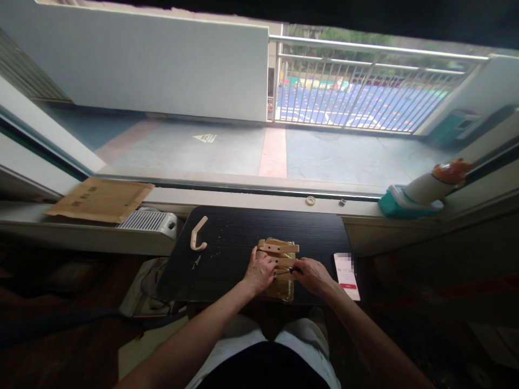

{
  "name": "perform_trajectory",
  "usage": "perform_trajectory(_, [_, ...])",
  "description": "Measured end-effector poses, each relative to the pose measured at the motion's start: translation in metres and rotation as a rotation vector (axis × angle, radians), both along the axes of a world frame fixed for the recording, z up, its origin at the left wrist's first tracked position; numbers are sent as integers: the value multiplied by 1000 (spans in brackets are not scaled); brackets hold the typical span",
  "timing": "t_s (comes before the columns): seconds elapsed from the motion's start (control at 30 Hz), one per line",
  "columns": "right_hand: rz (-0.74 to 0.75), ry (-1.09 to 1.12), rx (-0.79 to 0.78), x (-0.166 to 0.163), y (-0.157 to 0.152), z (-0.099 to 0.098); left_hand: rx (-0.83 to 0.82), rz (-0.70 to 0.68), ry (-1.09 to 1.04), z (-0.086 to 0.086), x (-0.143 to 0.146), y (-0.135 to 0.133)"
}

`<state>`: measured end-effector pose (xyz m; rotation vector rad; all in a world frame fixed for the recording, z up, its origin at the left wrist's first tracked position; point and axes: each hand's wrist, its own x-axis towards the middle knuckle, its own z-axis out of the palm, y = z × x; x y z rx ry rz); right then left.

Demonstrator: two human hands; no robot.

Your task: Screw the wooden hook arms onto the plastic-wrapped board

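My left hand (260,270) is closed on the end of a pale wooden hook piece (286,262) and presses it on a brown wrapped package (279,294). My right hand (311,275) grips a dark-handled screwdriver (295,269), whose thin shaft points left along the wooden parts. Just beyond the hands, another wooden strip with dark holes (279,248) lies across the package. A separate wooden hook (197,235) rests at the left of the black table (235,227), and a few small screws (197,263) lie below it. My fingers hide part of the wood.
A phone (347,276) lies at the table's right edge. On the windowsill are a tape roll (310,201), a small metal item (342,202) and a teal container (405,204). A brown cardboard envelope (101,199) sits on the radiator (148,222) at left.
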<state>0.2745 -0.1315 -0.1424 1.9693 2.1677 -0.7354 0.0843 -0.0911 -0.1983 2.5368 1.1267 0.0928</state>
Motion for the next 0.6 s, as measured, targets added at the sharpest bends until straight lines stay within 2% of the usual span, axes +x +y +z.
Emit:
perform_trajectory(0.33, [0, -7, 19, -7, -4, 12, -19, 35, -28, -4, 4, -1])
perform_trajectory(0.6, [38, -25, 47, -15, -3, 12, -41, 61, -47, -3, 6, -2])
